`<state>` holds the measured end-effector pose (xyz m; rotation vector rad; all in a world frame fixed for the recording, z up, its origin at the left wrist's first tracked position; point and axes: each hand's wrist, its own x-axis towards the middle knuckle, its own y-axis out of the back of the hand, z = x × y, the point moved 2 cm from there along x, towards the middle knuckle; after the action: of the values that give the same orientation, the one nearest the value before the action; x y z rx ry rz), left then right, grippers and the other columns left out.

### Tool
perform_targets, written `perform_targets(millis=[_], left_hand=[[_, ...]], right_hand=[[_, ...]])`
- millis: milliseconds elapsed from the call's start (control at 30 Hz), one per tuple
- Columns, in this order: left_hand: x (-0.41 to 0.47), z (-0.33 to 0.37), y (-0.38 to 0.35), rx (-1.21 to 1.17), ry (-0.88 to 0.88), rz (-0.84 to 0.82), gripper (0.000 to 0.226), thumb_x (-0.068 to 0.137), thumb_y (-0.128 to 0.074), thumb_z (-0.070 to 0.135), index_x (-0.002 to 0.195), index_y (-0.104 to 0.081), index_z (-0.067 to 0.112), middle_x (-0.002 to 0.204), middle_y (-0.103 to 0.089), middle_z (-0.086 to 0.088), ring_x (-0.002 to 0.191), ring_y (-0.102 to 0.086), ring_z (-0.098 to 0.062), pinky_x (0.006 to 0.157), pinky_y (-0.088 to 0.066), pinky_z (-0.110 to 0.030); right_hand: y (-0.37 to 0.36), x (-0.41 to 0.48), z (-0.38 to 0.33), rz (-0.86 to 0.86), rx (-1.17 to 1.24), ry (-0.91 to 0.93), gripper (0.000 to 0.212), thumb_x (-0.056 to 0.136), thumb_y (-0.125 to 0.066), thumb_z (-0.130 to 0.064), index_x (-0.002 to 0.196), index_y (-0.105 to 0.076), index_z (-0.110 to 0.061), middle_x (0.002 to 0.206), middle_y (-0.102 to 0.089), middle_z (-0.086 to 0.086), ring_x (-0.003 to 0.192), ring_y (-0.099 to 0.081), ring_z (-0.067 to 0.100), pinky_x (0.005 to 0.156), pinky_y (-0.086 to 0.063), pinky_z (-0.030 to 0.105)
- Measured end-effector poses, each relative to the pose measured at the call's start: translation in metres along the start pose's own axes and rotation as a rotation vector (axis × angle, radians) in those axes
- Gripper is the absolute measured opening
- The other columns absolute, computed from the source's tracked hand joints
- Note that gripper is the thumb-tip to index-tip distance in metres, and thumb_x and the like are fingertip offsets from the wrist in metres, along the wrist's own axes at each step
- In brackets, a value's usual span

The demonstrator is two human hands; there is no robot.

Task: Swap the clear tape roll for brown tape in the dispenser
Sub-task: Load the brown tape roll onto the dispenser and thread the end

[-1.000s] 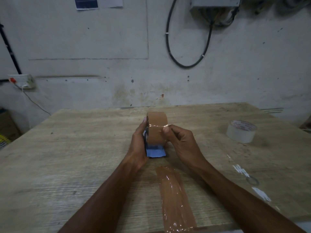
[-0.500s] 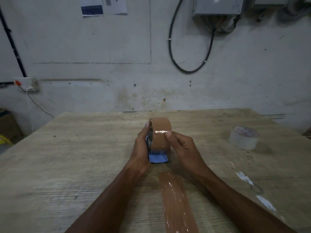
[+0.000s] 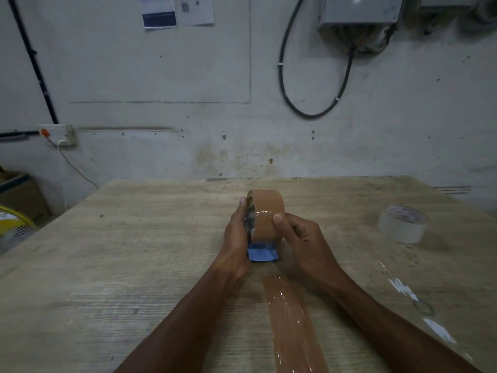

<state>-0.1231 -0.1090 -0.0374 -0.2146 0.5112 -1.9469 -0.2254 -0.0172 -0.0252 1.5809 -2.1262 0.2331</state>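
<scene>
Both hands are on the work at the middle of the pale, wood-grained table (image 3: 134,265). The glossy brown tape roll (image 3: 267,215) stands on edge, seated in the blue plastic tape dispenser (image 3: 262,253), whose blue base peeks out beneath it. The left hand (image 3: 236,243) wraps the left side, fingers clamped against the roll's open face and the dispenser frame. The right hand (image 3: 301,238) grips from the right, thumb pressed flat on the roll's shiny outer band, fingers curled shut against its far side.

Off to the right, well apart, the clear tape roll (image 3: 403,223) lies flat on the table, out of the dispenser. Nearer the camera, a long strip of brown tape (image 3: 293,324) runs along the table between the two forearms. Pale tape scraps (image 3: 403,288) dot the table's right edge.

Behind, a stained grey wall (image 3: 188,103) carries a looping black cable (image 3: 309,111), a grey junction box (image 3: 357,9), pinned papers (image 3: 177,9) and a white wall socket (image 3: 57,134). At the far left sit a cardboard box (image 3: 21,195) and a yellow fan guard (image 3: 13,219). Nothing blocks the view of the brown roll except the hands themselves.
</scene>
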Motion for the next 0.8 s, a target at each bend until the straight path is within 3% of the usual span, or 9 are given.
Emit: perform_targets(millis=[167, 467, 667, 800], left_hand=[[0.000, -0.001, 0.001, -0.007, 0.029, -0.012, 0.064, 0.094, -0.048, 0.062, 0.119, -0.072, 0.008, 0.110, -0.075, -0.018, 0.098, -0.072, -0.034, 0.092, -0.056, -0.048], [0.004, -0.001, 0.007, -0.079, 0.064, -0.048, 0.057, 0.098, -0.042, 0.059, 0.095, -0.075, 0.013, 0.080, -0.076, -0.010, 0.066, -0.073, -0.024, 0.060, -0.059, -0.034], [0.006, -0.002, 0.012, -0.077, 0.045, -0.060, 0.061, 0.097, -0.040, 0.062, 0.100, -0.073, 0.011, 0.081, -0.074, -0.008, 0.066, -0.071, -0.020, 0.063, -0.055, -0.034], [0.005, -0.001, 0.012, -0.082, 0.036, -0.056, 0.062, 0.097, -0.039, 0.063, 0.102, -0.072, 0.011, 0.083, -0.073, -0.008, 0.066, -0.071, -0.019, 0.060, -0.055, -0.032]], right_hand=[[0.001, -0.002, 0.001, -0.017, -0.020, 0.022, 0.033, 0.103, -0.047, -0.029, 0.113, -0.073, -0.012, 0.106, -0.077, -0.001, 0.102, -0.072, 0.013, 0.088, -0.056, 0.029], [-0.003, 0.000, 0.010, -0.038, -0.198, 0.024, 0.037, 0.097, -0.051, -0.040, 0.114, -0.074, -0.016, 0.105, -0.077, -0.009, 0.098, -0.071, 0.002, 0.085, -0.055, 0.022], [-0.004, -0.001, 0.011, -0.113, -0.317, 0.010, 0.037, 0.099, -0.050, -0.038, 0.123, -0.070, -0.017, 0.113, -0.074, -0.008, 0.101, -0.067, -0.004, 0.086, -0.050, 0.012], [-0.004, 0.001, 0.011, -0.149, -0.400, 0.020, 0.036, 0.100, -0.048, -0.039, 0.123, -0.069, -0.022, 0.114, -0.073, -0.010, 0.103, -0.066, -0.005, 0.088, -0.050, 0.015]])
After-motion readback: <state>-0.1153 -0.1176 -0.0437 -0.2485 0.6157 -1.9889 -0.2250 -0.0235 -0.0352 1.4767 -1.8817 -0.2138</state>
